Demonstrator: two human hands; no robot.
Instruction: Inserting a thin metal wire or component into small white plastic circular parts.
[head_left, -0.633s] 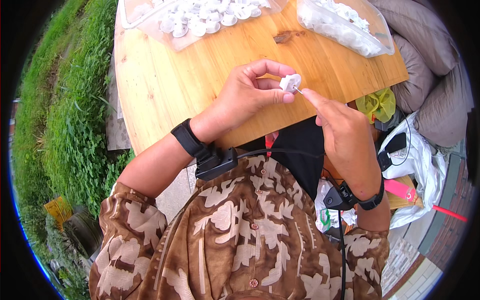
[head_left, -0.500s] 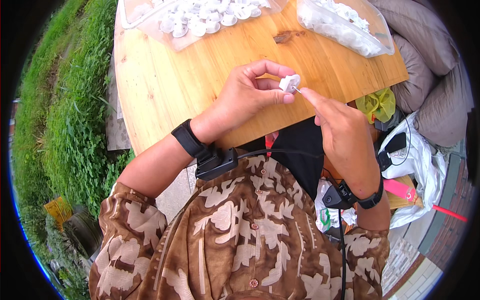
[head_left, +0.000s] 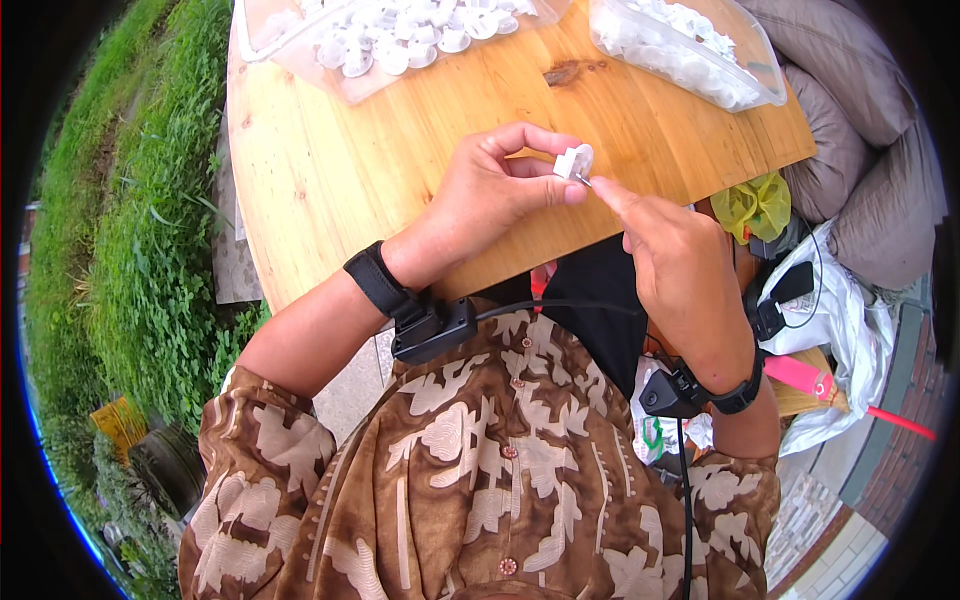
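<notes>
Above the table's near edge, my left hand (head_left: pixel 495 185) is closed, pinching a small white plastic part (head_left: pixel 572 163) with a round flange between thumb and fingers. My right hand (head_left: pixel 680 245) is closed too, its index finger stretched along a thin metal tool (head_left: pixel 584 181). Only a short length of that tool shows; its tip meets the flange side of the plastic part, and its handle is hidden in my palm.
A clear plastic tray (head_left: pixel 352 90) of similar white parts stands at the far left of the wooden table (head_left: pixel 400 150). Another clear tray (head_left: pixel 755 92) holds white pieces at far right. Beyond the right edge are a yellow bag (head_left: pixel 757 207) and grey padded fabric (head_left: pixel 880 220).
Both hands have shifted slightly left with the plastic part. My right index finger sits closer to the part, and less of the metal tool shows.
</notes>
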